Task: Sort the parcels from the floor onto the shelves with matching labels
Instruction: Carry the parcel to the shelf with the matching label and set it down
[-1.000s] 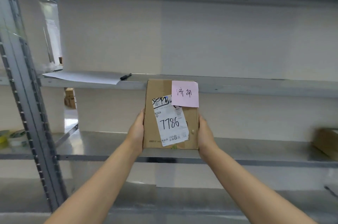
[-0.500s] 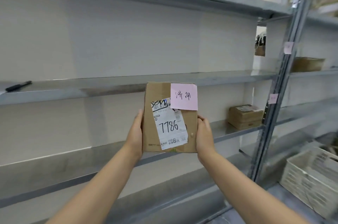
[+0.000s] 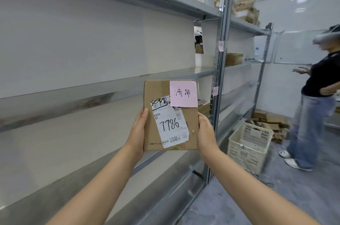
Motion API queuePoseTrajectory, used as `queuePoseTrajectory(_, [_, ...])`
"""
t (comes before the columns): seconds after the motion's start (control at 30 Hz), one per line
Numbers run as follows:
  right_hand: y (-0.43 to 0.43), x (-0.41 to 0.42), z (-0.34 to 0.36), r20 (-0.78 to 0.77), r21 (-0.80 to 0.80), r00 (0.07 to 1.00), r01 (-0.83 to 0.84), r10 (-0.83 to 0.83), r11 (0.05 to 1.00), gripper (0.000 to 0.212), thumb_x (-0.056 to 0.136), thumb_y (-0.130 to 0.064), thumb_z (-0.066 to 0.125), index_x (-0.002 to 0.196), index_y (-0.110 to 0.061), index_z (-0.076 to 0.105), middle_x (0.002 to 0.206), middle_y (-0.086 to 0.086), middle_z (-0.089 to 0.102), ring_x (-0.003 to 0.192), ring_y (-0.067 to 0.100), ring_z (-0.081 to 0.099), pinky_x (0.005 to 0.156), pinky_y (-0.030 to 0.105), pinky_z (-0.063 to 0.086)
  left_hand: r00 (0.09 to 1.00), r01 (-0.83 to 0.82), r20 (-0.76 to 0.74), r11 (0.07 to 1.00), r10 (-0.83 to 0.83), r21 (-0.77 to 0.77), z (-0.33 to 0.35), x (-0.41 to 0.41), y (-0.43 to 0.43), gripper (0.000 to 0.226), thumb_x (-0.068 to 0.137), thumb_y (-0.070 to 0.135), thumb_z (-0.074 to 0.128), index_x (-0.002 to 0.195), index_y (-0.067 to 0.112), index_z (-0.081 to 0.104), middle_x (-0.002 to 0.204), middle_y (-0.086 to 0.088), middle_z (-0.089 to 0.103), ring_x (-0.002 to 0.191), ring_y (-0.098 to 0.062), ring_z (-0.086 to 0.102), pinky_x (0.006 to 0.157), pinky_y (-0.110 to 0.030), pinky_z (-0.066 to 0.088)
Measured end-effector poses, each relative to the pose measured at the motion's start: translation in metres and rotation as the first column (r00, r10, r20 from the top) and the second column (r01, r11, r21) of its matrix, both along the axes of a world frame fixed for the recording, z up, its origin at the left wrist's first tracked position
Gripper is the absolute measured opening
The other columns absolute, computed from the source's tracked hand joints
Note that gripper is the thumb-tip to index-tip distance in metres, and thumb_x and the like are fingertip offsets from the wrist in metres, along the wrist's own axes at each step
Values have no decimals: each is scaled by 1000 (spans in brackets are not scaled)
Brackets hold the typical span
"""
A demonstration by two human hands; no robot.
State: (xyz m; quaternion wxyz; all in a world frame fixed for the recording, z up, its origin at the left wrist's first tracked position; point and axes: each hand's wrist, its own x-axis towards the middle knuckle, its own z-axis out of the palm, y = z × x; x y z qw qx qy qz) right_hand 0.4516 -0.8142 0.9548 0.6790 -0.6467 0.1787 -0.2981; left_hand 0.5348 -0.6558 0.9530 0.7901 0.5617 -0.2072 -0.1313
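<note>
Upright brown cardboard parcel [image 3: 171, 115], pink note, white label "7786", before metal shelves [image 3: 110, 85].

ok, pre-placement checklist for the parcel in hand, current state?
1. Grip: left hand and right hand clamp opposite edges of the parcel: ok.
2. Parcel's pink note readable, facing the camera: ok.
3. Matching shelf tag found: pink tags on the upright are too small to read: cannot tell.
4. Parcel over a shelf: held in the air in front of the rack: not ok.
5. Path along the aisle: white crate and a standing person ahead: not ok.
</note>
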Motion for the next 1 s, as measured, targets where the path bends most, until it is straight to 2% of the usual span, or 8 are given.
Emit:
queuePoseTrajectory(0.23, [-30, -1, -10, 6, 15, 991, 136, -136, 991, 44, 99, -35, 26, 126, -27, 59, 116, 1, 68, 107, 21, 64, 67, 26, 49, 984, 176, -32, 984, -176, 13, -3, 24, -48, 44, 96, 50, 37, 130, 27, 55, 119, -6, 70, 107, -32, 67, 84, -46, 57])
queuePoseTrajectory(0.33, [-51, -7, -12, 27, 46, 985, 167, -168, 985, 43, 100, -34, 27, 124, -26, 62, 112, 0, 72, 103, 19, 66, 64, 24, 48, 972, 225, -79, 974, -222, 30, -8, 25, -74, 47, 95, 54, 37, 130, 29, 54, 120, -6, 70, 109, -33, 66, 89, -52, 54])
queuePoseTrajectory(0.5, [-91, -14, -20, 52, 112, 981, 182, -189, 977, 41, 99, -35, 30, 116, -28, 67, 105, -1, 75, 102, 22, 68, 80, 39, 54, 956, 286, -89, 956, -281, 56, -12, 29, -123, 55, 86, 59, 46, 132, 30, 52, 125, -9, 67, 114, -35, 63, 98, -59, 46])
queuePoseTrajectory(0.57, [-112, -17, -24, 66, 124, 977, 194, -203, 973, 43, 100, -33, 29, 113, -24, 69, 97, -3, 75, 96, 19, 68, 76, 35, 54, 949, 312, -74, 949, -308, 48, -11, 30, -145, 57, 82, 59, 48, 131, 31, 50, 126, -9, 66, 115, -35, 62, 99, -60, 45])
queuePoseTrajectory(0.63, [-134, -22, -26, 76, 124, 976, 195, -205, 973, 44, 101, -31, 28, 111, -22, 69, 91, -5, 75, 89, 15, 68, 68, 28, 53, 947, 320, -59, 946, -317, 54, -11, 29, -170, 52, 86, 57, 48, 131, 31, 47, 125, -8, 66, 111, -33, 64, 94, -56, 50])
queuePoseTrajectory(0.73, [-176, -30, -25, 84, 134, 974, 199, -212, 971, 44, 100, -34, 29, 122, -23, 65, 99, -2, 74, 98, 20, 67, 68, 30, 52, 946, 324, -48, 944, -322, 62, -10, 17, -213, 40, 94, 48, 45, 129, 28, 43, 114, -4, 68, 95, -26, 67, 74, -40, 58])
queuePoseTrajectory(0.9, [-259, -44, -14, 79, 80, 975, 200, -206, 976, 45, 100, -37, 28, 123, -24, 64, 112, 3, 73, 108, 25, 66, 72, 31, 54, 941, 338, -7, 938, -339, 71, -3, 6, -295, 64, 81, 51, 59, 138, 28, 38, 117, -6, 70, 96, -26, 69, 73, -39, 58])
queuePoseTrajectory(1.0, [-306, -52, -8, 81, 34, 975, 203, -205, 979, 45, 100, -36, 27, 119, -23, 66, 105, 2, 75, 102, 23, 69, 73, 32, 55, 943, 333, -6, 941, -334, 61, -1, -1, -341, 55, 89, 45, 56, 139, 30, 38, 115, -5, 70, 90, -22, 69, 66, -35, 57])
